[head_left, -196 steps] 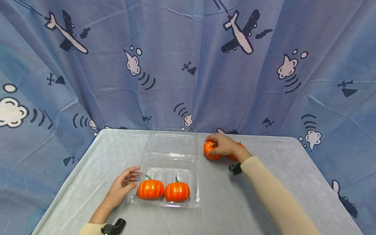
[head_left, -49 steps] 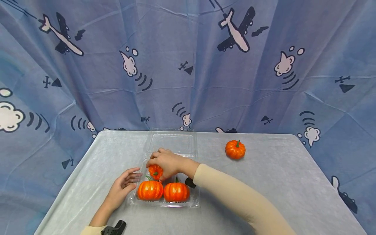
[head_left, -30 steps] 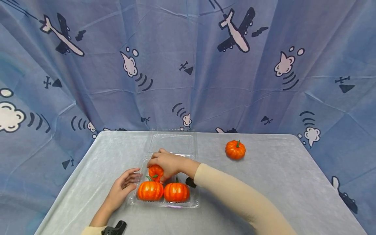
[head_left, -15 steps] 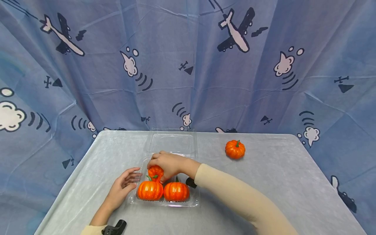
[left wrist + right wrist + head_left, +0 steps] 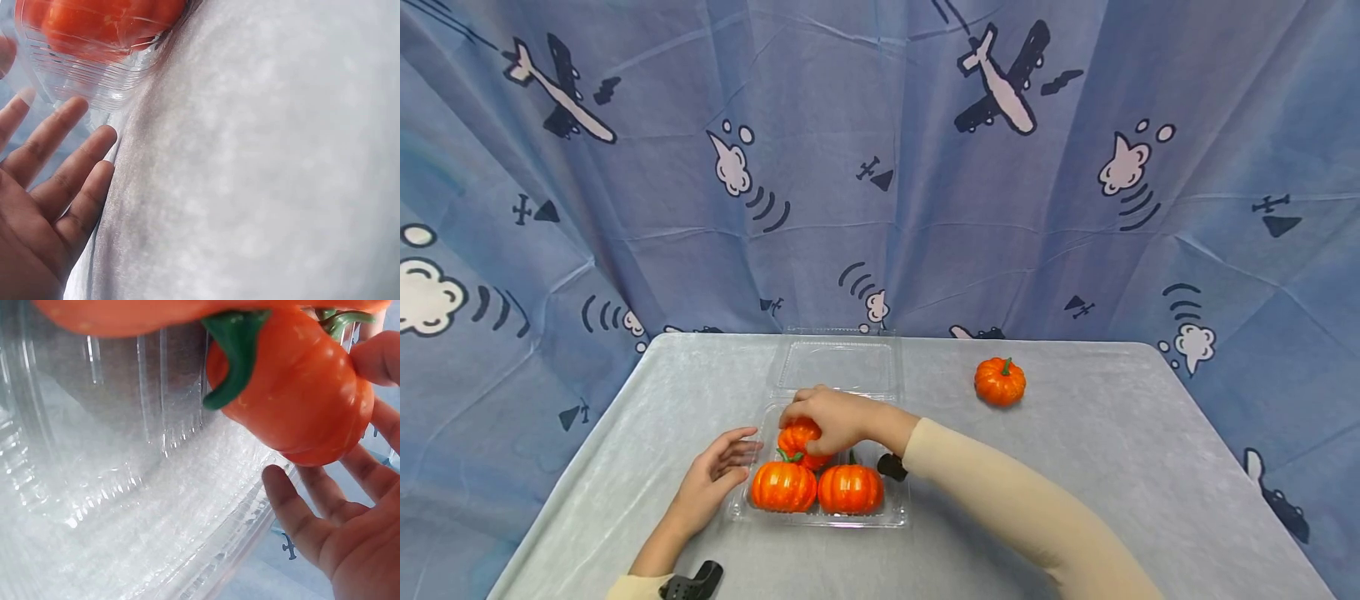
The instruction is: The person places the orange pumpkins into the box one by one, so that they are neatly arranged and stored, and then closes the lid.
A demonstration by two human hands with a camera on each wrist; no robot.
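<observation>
A clear plastic clamshell box (image 5: pixel 820 522) stands on the table with its lid (image 5: pixel 838 367) folded back. In its front half two shiny orange pumpkins, one left (image 5: pixel 783 487) and one right (image 5: pixel 851 489), sit side by side. My right hand (image 5: pixel 838 417) holds a third small pumpkin (image 5: pixel 796 436) in the back left part, thumb and fingers around it. Its green stem (image 5: pixel 234 356) points toward the front in the right wrist view, where the lower fingers stand apart from it. My left hand (image 5: pixel 706 479) is beside the box's left wall, fingers extended and spread.
Another orange pumpkin (image 5: pixel 1000 382) rests on the table (image 5: pixel 1075 467) at the back right. A blue curtain (image 5: pixel 850 167) printed with airplanes hangs behind the table's far edge. Black wrist devices are on both arms.
My right hand has carried a pumpkin from the back of the table into the box. Just now its thumb has shifted upward and more of the pumpkin shows. The left hand has stayed put.
</observation>
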